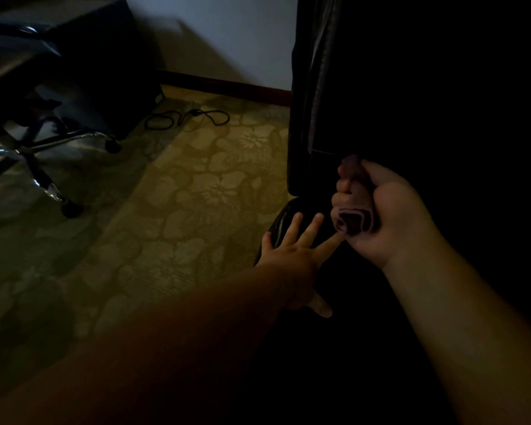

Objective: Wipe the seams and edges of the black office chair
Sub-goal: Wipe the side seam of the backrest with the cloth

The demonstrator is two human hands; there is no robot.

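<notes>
Black office chair (316,87): fills the right side, mostly lost in darkness; only the backrest's left edge with its glossy seam and the rounded seat corner below it readable.
Hidden: rest of seat and backrest merged into black; lower right corner unreadable.
Cloth (354,217): rolled, dark reddish, just right of the backrest's lower edge, one end poking above the fist, rolled end showing below.
Right hand (377,210): fingers curled tight around the cloth, raised beside the gap between backrest and seat.
Left hand (295,256): fingers straight and spread, resting on the seat's rounded corner, just below and left of the cloth.
Carpet (181,194): floral, open floor left of the chair.
Second chair base (43,154): chrome legs and castors, far left of the chair, blurred.
Cable (187,118): looped on carpet near the baseboard, well apart from the chair.
</notes>
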